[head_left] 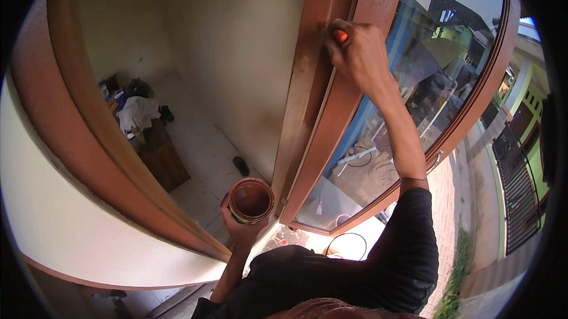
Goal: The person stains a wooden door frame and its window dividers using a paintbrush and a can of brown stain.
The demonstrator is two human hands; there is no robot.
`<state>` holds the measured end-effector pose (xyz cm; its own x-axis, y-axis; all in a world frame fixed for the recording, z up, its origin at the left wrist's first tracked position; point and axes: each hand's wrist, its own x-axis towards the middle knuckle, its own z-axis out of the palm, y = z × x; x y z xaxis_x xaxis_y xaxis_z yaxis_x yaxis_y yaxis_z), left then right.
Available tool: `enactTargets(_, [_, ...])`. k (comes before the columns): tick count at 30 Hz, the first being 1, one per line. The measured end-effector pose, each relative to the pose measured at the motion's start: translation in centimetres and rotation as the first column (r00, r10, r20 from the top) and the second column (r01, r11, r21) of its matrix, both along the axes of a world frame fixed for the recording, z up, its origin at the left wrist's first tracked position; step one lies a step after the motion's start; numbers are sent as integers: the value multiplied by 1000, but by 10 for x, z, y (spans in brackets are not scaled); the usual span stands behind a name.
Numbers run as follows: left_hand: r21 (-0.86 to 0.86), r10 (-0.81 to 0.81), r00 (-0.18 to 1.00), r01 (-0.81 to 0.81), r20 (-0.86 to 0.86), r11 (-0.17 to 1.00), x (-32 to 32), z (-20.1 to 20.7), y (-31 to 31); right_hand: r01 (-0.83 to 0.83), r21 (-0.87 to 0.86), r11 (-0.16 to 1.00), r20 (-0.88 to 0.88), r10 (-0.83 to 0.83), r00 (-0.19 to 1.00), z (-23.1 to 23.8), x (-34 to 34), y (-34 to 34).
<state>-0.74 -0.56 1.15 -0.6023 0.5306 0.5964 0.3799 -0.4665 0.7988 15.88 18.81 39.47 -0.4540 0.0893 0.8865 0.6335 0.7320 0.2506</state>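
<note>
My left hand (239,229) is closed around an open paint can (251,200), its rim and inside coated in reddish brown. The can is held low, near the bottom corner of the window opening. Up at the brown wooden window frame (310,76), my right hand (360,52) is closed on a paintbrush, of which the orange handle end (340,36) pokes out between the fingers. The bristles are mostly hidden by the hand, at the side of the frame post. Beside that hand stands the glass window sash (343,91), swung outward, with brown wood edges.
Through the opening, a room shows a wooden box (164,166), white cloth (139,113) and a dark shoe (241,166) on its tiled floor. A curved brown sill (118,168) runs along the left. Outside at right lie a paved path (445,224) and a dark railing (518,192).
</note>
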Motion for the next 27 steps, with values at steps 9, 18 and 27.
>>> enactTargets(9, [4, -43, 998, 43, 35, 999, 8, 15, 2, -40, 394, 918, 81, 9, 997, 98, -6, 3])
enactTargets(18, [13, -76, 994, 75, 73, 997, 2, -3, 5, 197, 23, 980, 583, -174, 793, 18, -18, 1])
enactTargets(27, [21, -120, 990, 118, 69, 993, 5, 11, 7, 141, 460, 877, 124, -220, 968, 171, -18, 20])
